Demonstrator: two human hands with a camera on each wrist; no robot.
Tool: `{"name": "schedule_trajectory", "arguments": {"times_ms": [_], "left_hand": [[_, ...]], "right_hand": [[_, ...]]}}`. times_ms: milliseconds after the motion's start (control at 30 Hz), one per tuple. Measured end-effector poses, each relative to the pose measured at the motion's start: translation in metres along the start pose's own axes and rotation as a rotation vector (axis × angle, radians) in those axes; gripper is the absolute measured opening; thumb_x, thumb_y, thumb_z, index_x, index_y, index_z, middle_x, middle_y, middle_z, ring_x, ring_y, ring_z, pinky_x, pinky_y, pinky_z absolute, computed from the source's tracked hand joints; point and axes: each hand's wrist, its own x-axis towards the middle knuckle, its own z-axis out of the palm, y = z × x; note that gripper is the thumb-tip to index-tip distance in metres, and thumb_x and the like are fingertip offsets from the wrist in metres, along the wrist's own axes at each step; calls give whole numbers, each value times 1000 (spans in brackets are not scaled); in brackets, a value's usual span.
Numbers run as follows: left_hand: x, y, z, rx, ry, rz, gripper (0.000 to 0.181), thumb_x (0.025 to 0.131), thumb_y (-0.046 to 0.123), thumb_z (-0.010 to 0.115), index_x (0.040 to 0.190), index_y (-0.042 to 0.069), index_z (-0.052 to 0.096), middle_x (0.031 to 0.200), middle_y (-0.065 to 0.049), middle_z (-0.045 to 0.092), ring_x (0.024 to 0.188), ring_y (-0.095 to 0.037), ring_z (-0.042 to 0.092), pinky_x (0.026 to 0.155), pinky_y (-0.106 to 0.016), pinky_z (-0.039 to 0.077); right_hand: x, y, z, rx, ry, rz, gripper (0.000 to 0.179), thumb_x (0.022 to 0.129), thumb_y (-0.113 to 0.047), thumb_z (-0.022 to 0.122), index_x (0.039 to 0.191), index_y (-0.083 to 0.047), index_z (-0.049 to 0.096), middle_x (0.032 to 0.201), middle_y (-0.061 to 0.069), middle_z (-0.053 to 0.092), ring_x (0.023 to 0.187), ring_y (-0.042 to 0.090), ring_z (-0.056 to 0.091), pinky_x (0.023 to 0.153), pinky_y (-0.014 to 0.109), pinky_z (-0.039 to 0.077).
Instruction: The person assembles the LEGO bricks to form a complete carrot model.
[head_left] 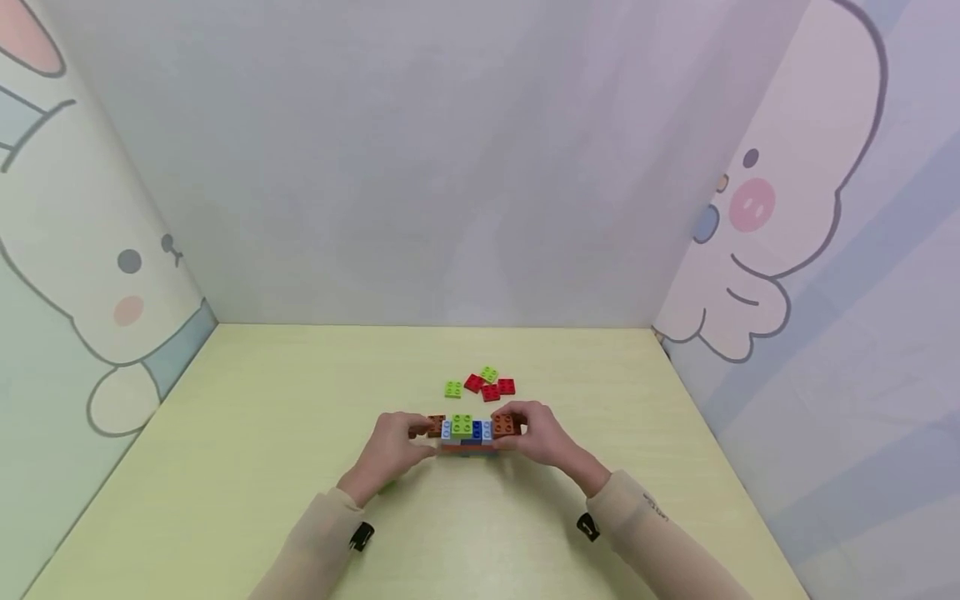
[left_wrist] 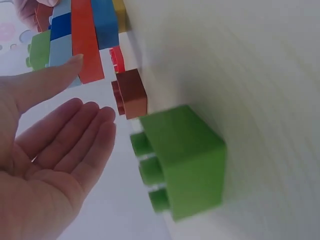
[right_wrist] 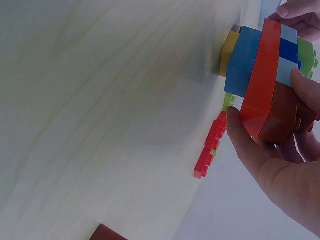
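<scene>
A stack of toy building bricks [left_wrist: 85, 40] stands between the two hands, with yellow at its base, then blue, an orange-red long brick [right_wrist: 262, 70], light and dark blue, and a lime green brick [head_left: 461, 426] on top. My right hand [head_left: 542, 433] grips its right end, thumb and fingers around a brown brick [right_wrist: 278, 117] and the end of the long brick. At the left end, my left hand [head_left: 393, 450] has its fingers extended, thumb tip overlapping the stack in the left wrist view. Beyond those fingers, another brown brick [left_wrist: 131, 94] rests on the table.
Behind the stack lie several loose flat bricks, among them a red one [head_left: 507, 387] and a lime green one [head_left: 453, 389]. A green brick [left_wrist: 192, 165] rests on the table by the left wrist. Part of a brown brick [right_wrist: 106, 234] shows at the right wrist view's bottom edge.
</scene>
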Motion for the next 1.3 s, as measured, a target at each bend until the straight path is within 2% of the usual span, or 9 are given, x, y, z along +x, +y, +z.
{"name": "schedule_trajectory", "arguments": {"times_ms": [333, 533, 767, 1000, 1167, 1300], "left_hand": [[-22, -14, -15, 174, -17, -44, 38, 70, 8, 82, 104, -3, 70, 100, -11, 68, 94, -29, 62, 81, -44, 49], [-28, -23, -19, 239, -20, -61, 42, 65, 11, 86, 101, -3, 71, 93, -9, 68, 85, -23, 61, 79, -42, 49], [-33, -25, -20, 255, -43, -75, 46, 59, 15, 91, 97, -4, 72, 86, -6, 66, 75, -17, 54, 74, -39, 48], [-36, -25, -22, 252, -49, -79, 46, 58, 13, 90, 97, -3, 72, 93, -10, 68, 84, -22, 59, 78, -42, 49], [-38, -26, -21, 251, -50, -83, 41, 59, 7, 87, 96, -2, 73, 93, -9, 68, 84, -23, 58, 75, -41, 49], [-40, -27, -20, 250, -44, -108, 46, 58, 7, 87, 100, -4, 71, 95, -11, 67, 82, -21, 57, 73, -39, 49]], "right_hand": [[1, 2, 0, -3, 5, 13, 41, 76, -21, 82, 112, -6, 68, 102, -3, 63, 89, 17, 57, 78, 36, 48], [1, 3, 0, -3, 6, 19, 42, 75, -22, 83, 112, -6, 68, 102, -2, 63, 89, 17, 57, 78, 36, 48], [1, 3, 0, -5, 3, 23, 43, 76, -22, 83, 112, -6, 68, 101, -3, 62, 89, 17, 57, 78, 35, 48], [1, 2, 0, -10, 9, 36, 42, 76, -21, 83, 113, -6, 68, 102, -3, 63, 90, 17, 57, 78, 34, 48], [2, 2, 0, -7, 12, 38, 42, 76, -21, 83, 112, -6, 68, 101, -3, 63, 90, 17, 57, 78, 34, 49], [2, 3, 0, 1, 5, 33, 42, 76, -21, 83, 112, -6, 68, 101, -3, 63, 88, 17, 57, 77, 35, 49]]}}
